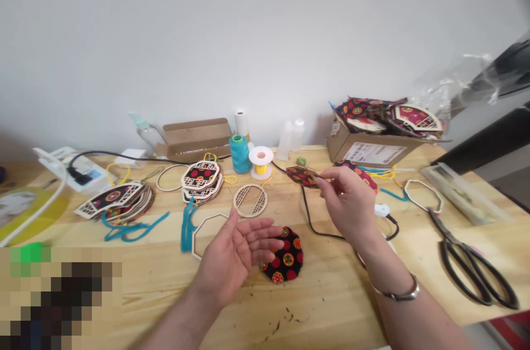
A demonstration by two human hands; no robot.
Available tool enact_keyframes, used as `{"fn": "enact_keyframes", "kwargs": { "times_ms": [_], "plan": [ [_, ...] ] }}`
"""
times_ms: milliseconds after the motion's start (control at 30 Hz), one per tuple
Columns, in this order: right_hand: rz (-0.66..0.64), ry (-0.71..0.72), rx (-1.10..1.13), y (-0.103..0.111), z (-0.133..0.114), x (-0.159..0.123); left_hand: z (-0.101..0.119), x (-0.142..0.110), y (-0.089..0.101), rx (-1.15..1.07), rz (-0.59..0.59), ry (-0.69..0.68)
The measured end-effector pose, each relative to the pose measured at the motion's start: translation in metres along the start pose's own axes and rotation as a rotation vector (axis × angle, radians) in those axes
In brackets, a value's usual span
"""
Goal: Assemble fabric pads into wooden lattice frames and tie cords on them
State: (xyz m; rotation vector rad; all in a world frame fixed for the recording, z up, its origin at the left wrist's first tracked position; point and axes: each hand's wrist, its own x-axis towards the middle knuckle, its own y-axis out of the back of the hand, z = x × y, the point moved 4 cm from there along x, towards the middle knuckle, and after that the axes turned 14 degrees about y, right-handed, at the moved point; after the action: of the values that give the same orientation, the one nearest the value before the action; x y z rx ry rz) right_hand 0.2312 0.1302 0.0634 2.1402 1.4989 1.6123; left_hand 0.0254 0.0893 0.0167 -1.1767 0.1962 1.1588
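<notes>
My right hand pinches a small dark patterned fabric piece by its edge, above the table and tilted. My left hand is open, palm up, fingers stretched to the right and holding nothing. Partly behind its fingertips, a round black fabric piece with red and yellow flower shapes lies on the table. An octagonal wooden frame is partly hidden behind my left hand. Just beyond lies a round wooden lattice piece. More patterned fabric lies behind my right hand.
Large black-handled scissors lie at the right. A cardboard box full of fabric and frames stands at the back right. Teal thread and a yellow spool stand mid-back. Stacked lattice ornaments lie left of them. A black cable crosses the table.
</notes>
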Motion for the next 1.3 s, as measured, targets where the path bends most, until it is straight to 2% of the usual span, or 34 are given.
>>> {"fn": "enact_keyframes", "kwargs": {
  "times_ms": [133, 333, 467, 600, 733, 833, 900, 1067, 1200, 1300],
  "plan": [
    [-0.054, 0.149, -0.197, -0.004, -0.001, 0.000, 0.005, -0.001, 0.005, -0.042, 0.029, -0.053],
    [-0.162, 0.214, -0.280, -0.021, -0.005, -0.008, 0.011, -0.004, 0.010, -0.108, 0.039, -0.095],
    [-0.147, 0.257, -0.312, -0.023, -0.008, -0.010, 0.012, -0.005, 0.009, -0.112, 0.031, -0.090],
    [-0.124, 0.290, -0.437, -0.013, -0.009, 0.000, 0.010, -0.004, 0.009, -0.109, 0.046, -0.079],
    [-0.252, 0.224, -0.621, 0.004, -0.001, 0.019, 0.010, -0.005, 0.009, -0.133, 0.070, -0.079],
    [-0.370, 0.187, -0.666, 0.011, 0.000, 0.027, 0.010, -0.007, 0.008, -0.151, 0.076, -0.087],
    [-0.436, 0.176, -0.673, 0.007, -0.004, 0.027, 0.010, -0.008, 0.007, -0.158, 0.072, -0.096],
    [-0.532, 0.131, -0.709, -0.018, -0.009, 0.016, 0.012, -0.007, 0.009, -0.183, 0.073, -0.116],
    [-0.684, 0.068, -0.704, -0.029, -0.008, 0.012, 0.021, -0.008, 0.015, -0.266, 0.114, -0.239],
    [-0.780, 0.089, -0.666, -0.032, -0.019, 0.009, 0.027, -0.010, 0.021, -0.315, 0.126, -0.344]
  ]
}}
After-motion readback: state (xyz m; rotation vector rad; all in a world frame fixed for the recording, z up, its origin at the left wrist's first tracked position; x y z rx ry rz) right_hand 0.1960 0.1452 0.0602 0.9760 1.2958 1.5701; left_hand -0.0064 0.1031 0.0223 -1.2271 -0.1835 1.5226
